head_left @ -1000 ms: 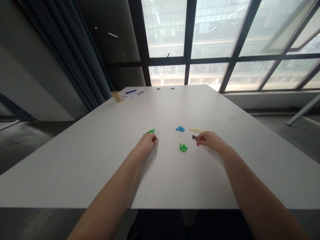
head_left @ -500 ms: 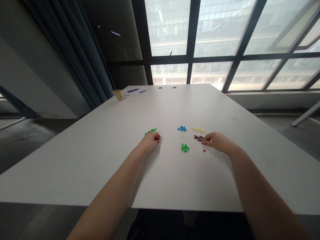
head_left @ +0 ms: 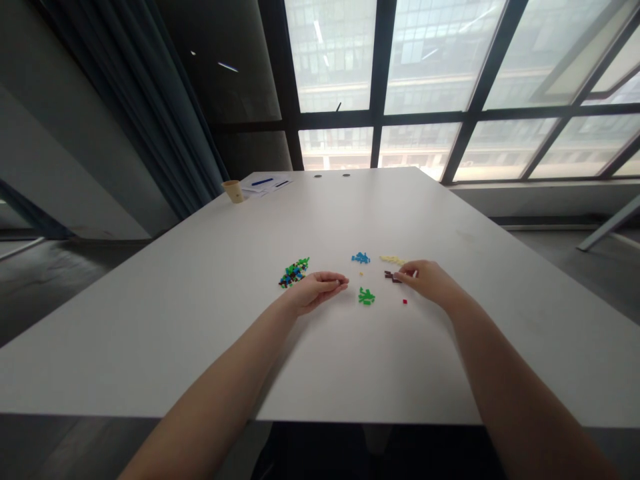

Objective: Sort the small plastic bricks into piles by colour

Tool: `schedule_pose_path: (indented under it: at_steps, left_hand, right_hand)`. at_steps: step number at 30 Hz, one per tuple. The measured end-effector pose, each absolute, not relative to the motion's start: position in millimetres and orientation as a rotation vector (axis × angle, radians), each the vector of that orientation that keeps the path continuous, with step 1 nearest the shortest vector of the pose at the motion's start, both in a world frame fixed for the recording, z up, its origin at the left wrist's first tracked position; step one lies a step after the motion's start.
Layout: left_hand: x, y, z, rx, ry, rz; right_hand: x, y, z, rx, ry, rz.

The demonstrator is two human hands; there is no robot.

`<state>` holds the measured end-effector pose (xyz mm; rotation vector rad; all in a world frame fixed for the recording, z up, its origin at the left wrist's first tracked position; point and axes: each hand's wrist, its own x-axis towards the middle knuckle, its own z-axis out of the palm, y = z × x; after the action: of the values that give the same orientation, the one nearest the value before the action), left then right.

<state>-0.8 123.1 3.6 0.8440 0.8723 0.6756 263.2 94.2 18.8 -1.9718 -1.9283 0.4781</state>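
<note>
My left hand (head_left: pixel 320 291) is just above the table with its fingers pinched together; a tiny dark spot shows at the fingertips, too small to name. Behind it lies a mixed pile of small toy bricks (head_left: pixel 293 273) in green, blue, black and other colours. My right hand (head_left: pixel 423 279) has thumb and fingertips closed at the small brown bricks (head_left: pixel 391 275), touching one at the group's right end. Between the hands are green bricks (head_left: pixel 367 297), blue bricks (head_left: pixel 361 257) and a single yellow piece (head_left: pixel 361 274). Pale yellow bricks (head_left: pixel 392 260) lie behind the brown ones, and one red brick (head_left: pixel 405 301) in front.
The white table (head_left: pixel 200 333) stretches away toward the windows. At its far left edge stand a paper cup (head_left: pixel 233 192) and sheets of paper (head_left: pixel 257 191) with a blue pen (head_left: pixel 263 181) and a dark pen (head_left: pixel 282 183) on them.
My left hand has moved right, away from the mixed pile, which now shows more fully. My right hand stays by the brown bricks, its fingertips slightly farther over them. The view has shifted slightly.
</note>
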Motion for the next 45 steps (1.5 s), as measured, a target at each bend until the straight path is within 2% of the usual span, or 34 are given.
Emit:
schedule_pose_path:
  at_steps: [10, 20, 27, 31, 37, 41, 45]
  left_hand:
    - [7, 108, 9, 0.760, 0.707, 0.567]
    - [8, 108, 7, 0.837, 0.701, 0.546]
    - [11, 105, 6, 0.939, 0.675, 0.541]
    - [10, 110, 5, 1.192, 0.776, 0.568]
    - [-17, 129, 3, 2.166, 1.601, 0.633]
    - [-37, 139, -3, 2.238, 1.906, 0.369]
    - [-44, 145, -10, 2.234, 1.945, 0.269]
  right_hand:
    - [261, 94, 17, -1.911, -1.918, 0.452]
    - [211, 73, 29, -1.137, -2.051, 0.358]
    - [192, 72, 14, -1.077, -2.067, 0.376]
    - [206, 80, 17, -1.183, -2.030, 0.352]
    - [274, 100, 19, -1.757, -1.907, 0.222]
    - [305, 109, 6, -2.023, -1.871, 0.282]
    - [309, 115, -9, -2.097, -1.913, 0.366]
